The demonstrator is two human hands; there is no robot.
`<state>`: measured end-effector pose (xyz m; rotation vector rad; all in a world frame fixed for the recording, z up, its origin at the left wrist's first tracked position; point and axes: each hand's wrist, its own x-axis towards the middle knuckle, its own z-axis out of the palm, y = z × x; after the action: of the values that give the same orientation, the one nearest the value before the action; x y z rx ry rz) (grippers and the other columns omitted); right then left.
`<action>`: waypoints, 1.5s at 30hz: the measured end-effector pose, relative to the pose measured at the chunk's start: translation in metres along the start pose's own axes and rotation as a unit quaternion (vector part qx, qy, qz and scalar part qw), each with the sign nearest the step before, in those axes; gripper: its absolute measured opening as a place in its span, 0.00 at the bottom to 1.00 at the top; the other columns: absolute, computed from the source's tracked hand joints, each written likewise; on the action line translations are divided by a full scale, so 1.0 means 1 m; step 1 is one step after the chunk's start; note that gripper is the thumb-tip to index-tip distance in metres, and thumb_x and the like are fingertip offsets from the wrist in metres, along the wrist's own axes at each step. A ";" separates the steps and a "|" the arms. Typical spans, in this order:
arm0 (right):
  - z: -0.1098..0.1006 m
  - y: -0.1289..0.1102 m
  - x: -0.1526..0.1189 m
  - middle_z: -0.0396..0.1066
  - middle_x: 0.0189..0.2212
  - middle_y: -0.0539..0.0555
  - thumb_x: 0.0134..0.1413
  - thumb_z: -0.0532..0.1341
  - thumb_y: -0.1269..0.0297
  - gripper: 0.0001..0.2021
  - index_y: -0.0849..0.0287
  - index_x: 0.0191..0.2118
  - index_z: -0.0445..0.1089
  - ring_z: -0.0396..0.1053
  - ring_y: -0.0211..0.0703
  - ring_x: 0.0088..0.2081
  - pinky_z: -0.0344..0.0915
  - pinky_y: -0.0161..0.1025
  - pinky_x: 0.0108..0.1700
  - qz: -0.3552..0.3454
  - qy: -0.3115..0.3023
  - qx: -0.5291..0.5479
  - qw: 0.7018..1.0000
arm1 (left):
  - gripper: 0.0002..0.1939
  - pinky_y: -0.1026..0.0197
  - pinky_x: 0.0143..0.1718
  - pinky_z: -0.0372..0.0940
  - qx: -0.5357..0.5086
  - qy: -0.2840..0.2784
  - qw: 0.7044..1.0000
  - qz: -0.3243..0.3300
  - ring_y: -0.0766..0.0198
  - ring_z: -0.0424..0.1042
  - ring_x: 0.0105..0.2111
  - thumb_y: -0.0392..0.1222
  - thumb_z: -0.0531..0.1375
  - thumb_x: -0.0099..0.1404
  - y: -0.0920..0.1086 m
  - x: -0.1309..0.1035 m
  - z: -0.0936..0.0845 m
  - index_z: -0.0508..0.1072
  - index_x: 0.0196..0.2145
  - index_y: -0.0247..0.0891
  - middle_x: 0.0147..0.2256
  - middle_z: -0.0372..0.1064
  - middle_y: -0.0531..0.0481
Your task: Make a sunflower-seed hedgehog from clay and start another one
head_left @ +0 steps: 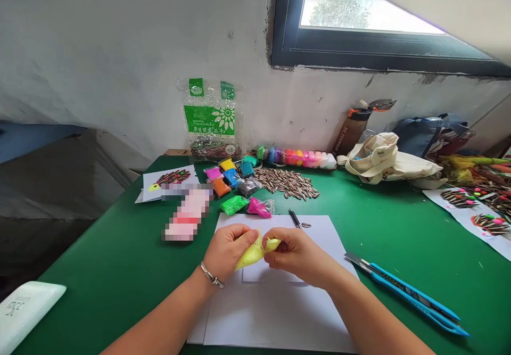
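Observation:
A yellow packet of modelling clay (pixel 250 256) is held between both hands above the white paper (pixel 275 312). My left hand (pixel 228 251) is closed round the packet's body. With thumb and fingers, my right hand (pixel 293 251) pinches a piece of the yellow clay at the packet's end. Just behind the hands lie a black pen (pixel 294 217) and one sunflower seed (pixel 306 225) on the paper. Farther back are a green clay packet (pixel 233 205), a magenta one (pixel 260 207) and several others in different colours.
Sunflower seeds (pixel 285 182) lie in a heap at the back, near a clear seed bag (pixel 211 126). A blue utility knife (pixel 411 294) rests at right, blade showing. A bottle (pixel 351 131) and cloth bag (pixel 383 158) stand by the wall. Decorated cards (pixel 170 182) lie at left.

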<state>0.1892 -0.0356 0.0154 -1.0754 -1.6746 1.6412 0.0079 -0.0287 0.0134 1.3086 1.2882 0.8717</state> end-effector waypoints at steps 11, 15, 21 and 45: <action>0.000 -0.002 0.002 0.65 0.19 0.47 0.46 0.60 0.70 0.02 0.59 0.27 0.64 0.67 0.37 0.25 0.61 0.32 0.28 0.033 0.028 0.053 0.998 | 0.19 0.67 0.21 0.57 -0.026 0.018 0.999 -0.004 0.67 0.61 0.22 0.54 0.62 0.52 -0.002 0.001 -0.001 0.74 0.25 0.33 0.22 0.66 0.51; 0.000 -0.005 0.005 0.65 0.19 0.46 0.44 0.63 0.69 0.05 0.60 0.27 0.64 0.67 0.37 0.24 0.63 0.35 0.28 0.017 0.053 0.115 0.992 | 0.20 0.67 0.21 0.57 -0.041 0.031 0.999 -0.002 0.67 0.62 0.22 0.55 0.63 0.52 -0.003 0.003 -0.002 0.75 0.26 0.32 0.23 0.67 0.50; -0.003 -0.006 0.007 0.65 0.19 0.47 0.43 0.65 0.66 0.09 0.60 0.26 0.63 0.66 0.36 0.24 0.63 0.35 0.27 -0.012 0.131 0.170 0.977 | 0.21 0.66 0.22 0.58 -0.077 0.063 0.995 -0.003 0.66 0.63 0.23 0.56 0.63 0.52 -0.009 0.006 -0.005 0.75 0.28 0.32 0.23 0.67 0.50; 0.009 -0.002 0.008 0.65 0.21 0.46 0.48 0.60 0.67 0.03 0.57 0.28 0.63 0.63 0.36 0.25 0.60 0.34 0.29 -0.067 0.188 0.060 0.978 | 0.13 0.65 0.26 0.61 -0.040 -0.054 0.998 0.005 0.65 0.66 0.23 0.48 0.64 0.53 0.005 -0.007 0.005 0.74 0.25 0.34 0.21 0.69 0.51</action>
<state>0.1775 -0.0336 0.0150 -1.1053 -1.3531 1.3366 0.0128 -0.0358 0.0189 1.2824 1.1529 0.8398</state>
